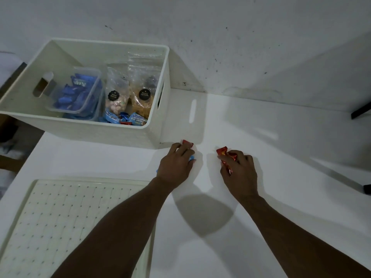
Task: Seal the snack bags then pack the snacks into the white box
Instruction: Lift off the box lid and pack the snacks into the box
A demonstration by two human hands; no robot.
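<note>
Nearest me, at my left, the perforated white lid (60, 217) lies flat on the desk (271, 157), set aside so that the box opening is free. Beyond it, both hands work side by side on the desk.

My left hand (176, 162) curls over a red-wrapped snack (188, 143) and a blue-wrapped snack (192, 158), pinning them to the desk just beside the box corner. My right hand (240, 170) grips a small bunch of red snacks (222, 151), with one end projecting past the fingers. Gathering with both hands should allow a single transfer.

Farther on, the white box (100, 131) stands near the wall. It holds:
- a clear tub of blue packets (76, 91)
- a marshmallow bag (117, 97) and a bag of yellow snack (143, 99), both upright
- loose blue packets (128, 118) at the front

I cannot tell whether the bag zips are pressed shut.
</note>
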